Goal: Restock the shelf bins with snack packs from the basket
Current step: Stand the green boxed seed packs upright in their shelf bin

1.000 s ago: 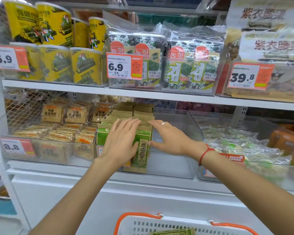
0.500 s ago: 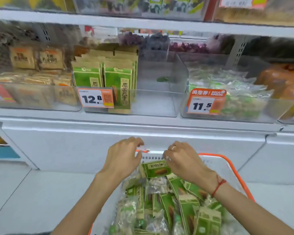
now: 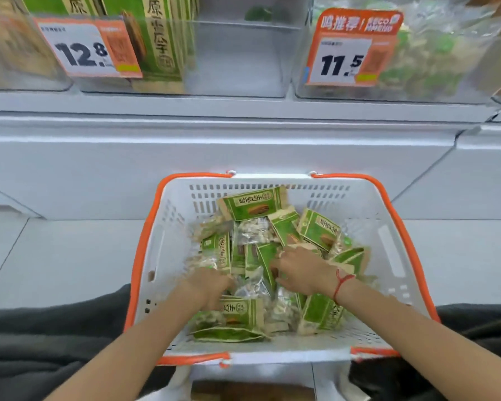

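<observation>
Both hands had dropped deeper among packs (image 3: 250, 204) | left hand (image 3: 211, 287), right hand (image 3: 300, 269) grips blurred, untellable | basket (image 3: 388, 204) at 6 o'clock | risk: loose pile slipping.

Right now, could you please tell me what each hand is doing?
Left hand: down among the snack packs in the basket; blurred, grip unclear.
Right hand: likewise, grip unclear.

Left hand (image 3: 211, 287) motion-blurred, fingers buried among snack packs (image 3: 252, 208); grip unclear. Right hand (image 3: 302, 269) fingertips hidden under packs, grip unclear too. Shelf bins (image 3: 237, 62) cut off by top edge. Small print on price tags (image 3: 87, 49) illegible. Basket (image 3: 388, 227) floor hidden by packs.
</observation>
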`<state>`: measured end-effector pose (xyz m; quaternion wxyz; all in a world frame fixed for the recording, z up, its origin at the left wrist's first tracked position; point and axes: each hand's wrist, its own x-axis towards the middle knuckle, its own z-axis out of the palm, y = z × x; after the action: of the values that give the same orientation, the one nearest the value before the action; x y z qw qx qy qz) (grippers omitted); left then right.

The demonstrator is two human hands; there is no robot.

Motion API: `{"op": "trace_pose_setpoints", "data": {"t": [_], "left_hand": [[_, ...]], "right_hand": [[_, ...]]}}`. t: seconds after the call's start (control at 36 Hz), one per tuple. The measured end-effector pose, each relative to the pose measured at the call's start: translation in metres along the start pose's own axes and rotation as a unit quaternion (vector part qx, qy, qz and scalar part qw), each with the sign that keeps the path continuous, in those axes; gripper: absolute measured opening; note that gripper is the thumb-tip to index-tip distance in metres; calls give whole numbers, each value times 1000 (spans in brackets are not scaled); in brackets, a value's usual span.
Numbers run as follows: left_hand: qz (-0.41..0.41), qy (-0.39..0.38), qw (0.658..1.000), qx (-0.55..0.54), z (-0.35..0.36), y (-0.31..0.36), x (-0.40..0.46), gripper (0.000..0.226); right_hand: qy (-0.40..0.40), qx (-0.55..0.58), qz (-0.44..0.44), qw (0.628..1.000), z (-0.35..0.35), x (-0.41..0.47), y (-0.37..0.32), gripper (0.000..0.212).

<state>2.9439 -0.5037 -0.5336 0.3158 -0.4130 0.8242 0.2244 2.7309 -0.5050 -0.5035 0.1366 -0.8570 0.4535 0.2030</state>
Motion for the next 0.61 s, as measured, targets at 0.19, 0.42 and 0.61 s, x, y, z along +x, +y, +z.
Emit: {"op": "trace_pose_setpoints", "data": {"t": [0.19, 0.42, 0.61], "left_hand": [[16, 26, 982, 187, 12, 21, 9, 37], [33, 47, 995, 76, 7, 17, 11, 35], [15, 83, 980, -182, -1, -10, 20, 7]], "right_hand": [[-77, 91, -1, 993, 19, -9, 6, 35], [-177, 166, 32, 969, -15, -14, 27, 48], [-188, 55, 89, 977, -38, -28, 55, 56]]}}
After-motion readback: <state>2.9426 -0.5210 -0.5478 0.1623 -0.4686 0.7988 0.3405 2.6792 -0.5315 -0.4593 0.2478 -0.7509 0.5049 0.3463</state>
